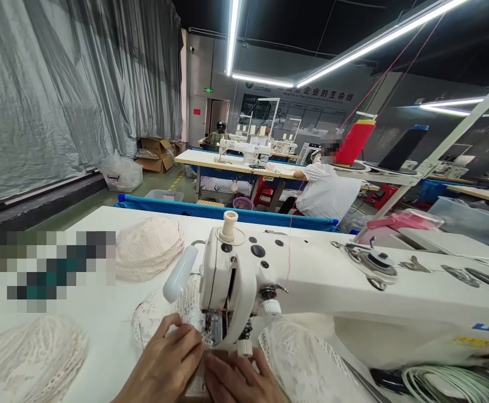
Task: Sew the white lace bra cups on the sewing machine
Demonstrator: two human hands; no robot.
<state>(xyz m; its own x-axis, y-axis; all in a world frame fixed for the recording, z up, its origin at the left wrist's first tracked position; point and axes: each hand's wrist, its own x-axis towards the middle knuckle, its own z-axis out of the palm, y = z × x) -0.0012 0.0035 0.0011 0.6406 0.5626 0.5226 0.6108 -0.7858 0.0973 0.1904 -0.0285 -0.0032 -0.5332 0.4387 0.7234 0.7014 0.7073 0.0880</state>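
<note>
A white sewing machine stands in front of me, with its presser foot low over the bed. My left hand is closed, fingers bent and fingertips down on a cream lace piece just left of the foot. That piece spreads out behind the hand. My right hand lies close in front of the foot, fingers curled together; what is under its fingertips is hidden. Right of it, more lace pieces lie under the machine arm.
Lace stacks lie on the white table, one at the back and one at the front left. A blurred-out dark item is between them. A coiled pale green cord sits at right. A co-worker in a white shirt sits ahead.
</note>
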